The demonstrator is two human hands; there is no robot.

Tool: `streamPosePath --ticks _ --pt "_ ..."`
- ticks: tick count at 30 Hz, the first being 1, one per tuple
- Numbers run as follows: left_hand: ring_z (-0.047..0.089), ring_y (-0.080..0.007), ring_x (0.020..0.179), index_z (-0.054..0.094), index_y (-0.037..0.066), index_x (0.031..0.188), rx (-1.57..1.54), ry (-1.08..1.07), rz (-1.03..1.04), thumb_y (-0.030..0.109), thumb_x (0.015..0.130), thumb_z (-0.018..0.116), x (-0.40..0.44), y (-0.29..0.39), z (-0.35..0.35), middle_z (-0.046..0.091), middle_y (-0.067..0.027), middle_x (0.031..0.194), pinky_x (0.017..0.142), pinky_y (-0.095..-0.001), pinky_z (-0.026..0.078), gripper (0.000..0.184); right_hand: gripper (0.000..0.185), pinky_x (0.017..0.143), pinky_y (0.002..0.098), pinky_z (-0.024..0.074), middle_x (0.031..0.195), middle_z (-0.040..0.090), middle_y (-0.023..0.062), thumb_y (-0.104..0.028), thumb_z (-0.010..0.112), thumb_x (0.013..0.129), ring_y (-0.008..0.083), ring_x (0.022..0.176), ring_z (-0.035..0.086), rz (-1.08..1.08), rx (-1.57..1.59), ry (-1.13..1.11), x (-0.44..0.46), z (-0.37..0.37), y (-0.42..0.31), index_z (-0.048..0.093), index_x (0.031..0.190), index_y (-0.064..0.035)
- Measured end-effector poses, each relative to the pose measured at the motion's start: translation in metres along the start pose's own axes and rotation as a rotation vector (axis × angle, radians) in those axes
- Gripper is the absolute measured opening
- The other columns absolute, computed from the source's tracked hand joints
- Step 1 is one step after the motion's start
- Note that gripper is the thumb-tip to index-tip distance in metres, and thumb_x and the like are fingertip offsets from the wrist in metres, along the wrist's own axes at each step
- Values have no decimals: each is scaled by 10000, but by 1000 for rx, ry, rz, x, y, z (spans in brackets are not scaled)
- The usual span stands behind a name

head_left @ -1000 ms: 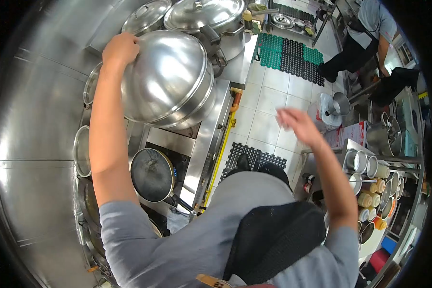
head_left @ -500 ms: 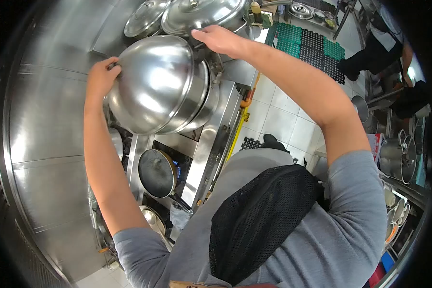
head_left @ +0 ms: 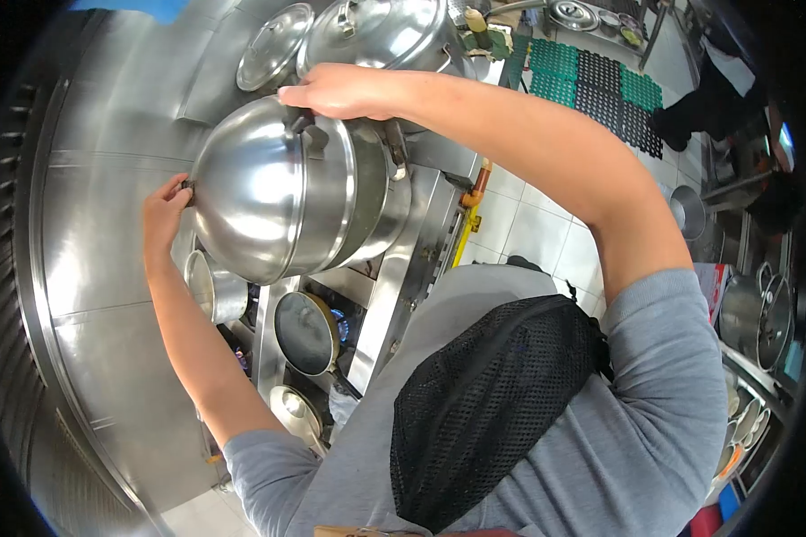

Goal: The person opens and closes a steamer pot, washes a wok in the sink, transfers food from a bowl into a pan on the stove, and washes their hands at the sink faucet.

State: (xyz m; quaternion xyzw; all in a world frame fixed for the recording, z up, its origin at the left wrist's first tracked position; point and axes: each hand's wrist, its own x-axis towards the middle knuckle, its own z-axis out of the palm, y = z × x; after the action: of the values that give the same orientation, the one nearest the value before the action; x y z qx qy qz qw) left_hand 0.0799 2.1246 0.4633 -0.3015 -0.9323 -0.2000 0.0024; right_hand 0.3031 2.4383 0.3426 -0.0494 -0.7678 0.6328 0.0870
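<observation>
A big shiny steel domed lid is tilted on its side above the stove, its dome facing left. Directly behind its rim sits a steel pot section, tilted along with it; whether the two are joined I cannot tell. My left hand is closed on the dark knob at the dome's far left. At the lid's upper edge, my right hand is closed around a dark side handle, its fingers partly hidden. A steel pot stands to the right, partly covered by the tilted section.
A frying pan sits by a lit blue flame. Nearby are a small pot and a lidded pan. Another large lidded pot and a loose lid stand beyond. A co-worker is at the far right.
The domed lid has tipped further left, and a wider gap shows between its section and the pot. My right hand has moved left with it. The view has shifted slightly.
</observation>
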Motion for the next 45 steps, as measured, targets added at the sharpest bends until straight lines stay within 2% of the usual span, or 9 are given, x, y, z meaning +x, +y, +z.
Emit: streamPosePath --ticks 4,11,14,20,24,28,33,38,45 --pt "607 -101 822 741 43 1236 16 -35 75 141 860 690 11 -5 14 674 -5 903 793 -258 481 392 669 888 389 446 1013 633 129 -571 515 1023 235 970 545 49 29 2 -18 -12 12 685 1099 72" --pt "606 -131 850 735 64 1236 150 -128 142 183 864 716 12 33 39 650 -18 931 821 -286 483 391 725 993 342 493 1215 641 143 -532 552 1034 208 1078 588 189 248 16 -32 -20 68 561 1378 106" --pt "597 -175 785 743 55 1203 103 -147 211 234 790 725 16 39 53 640 -54 841 769 -332 487 450 679 980 338 500 1230 625 137 -497 576 1037 199 1074 586 215 359 52 -39 -18 89 561 1385 87" --pt "597 -177 815 738 53 1173 178 -172 210 214 763 736 17 46 47 645 -69 880 773 -336 488 441 644 956 346 509 1220 611 108 -461 592 1046 177 1083 561 165 533 -5 -47 -15 106 549 1389 82" --pt "594 -162 824 732 46 1154 196 -155 174 212 745 740 19 57 40 633 -53 872 761 -334 489 442 632 999 349 507 1324 610 122 -433 549 1074 200 1207 570 159 588 -62 -72 -23 104 482 1481 47" --pt "588 -160 766 741 16 1089 83 -115 182 203 740 727 51 53 28 604 -39 788 743 -337 494 397 619 980 327 512 1336 655 131 -442 523 1081 177 1126 631 75 396 -129 -124 -52 102 492 1491 21" --pt "612 -170 732 755 -2 1068 42 -87 253 230 743 713 115 71 6 648 -66 758 727 -344 504 401 552 953 337 524 1221 710 107 -396 537 1081 178 1076 655 223 270 -115 -191 -82 127 563 1419 40" --pt "710 -242 874 775 41 1139 155 -30 280 315 734 728 181 139 20 773 -159 970 807 -357 541 491 516 936 347 530 1213 712 116 -353 545 1078 189 1074 658 301 353 46 -247 -86 156 569 1407 44" --pt "723 -274 1000 773 64 1184 82 22 285 329 776 740 257 189 92 782 -148 1039 911 -365 548 488 482 928 358 534 1226 713 127 -292 583 1061 204 1060 671 423 340 242 -308 -81 169 572 1407 43"
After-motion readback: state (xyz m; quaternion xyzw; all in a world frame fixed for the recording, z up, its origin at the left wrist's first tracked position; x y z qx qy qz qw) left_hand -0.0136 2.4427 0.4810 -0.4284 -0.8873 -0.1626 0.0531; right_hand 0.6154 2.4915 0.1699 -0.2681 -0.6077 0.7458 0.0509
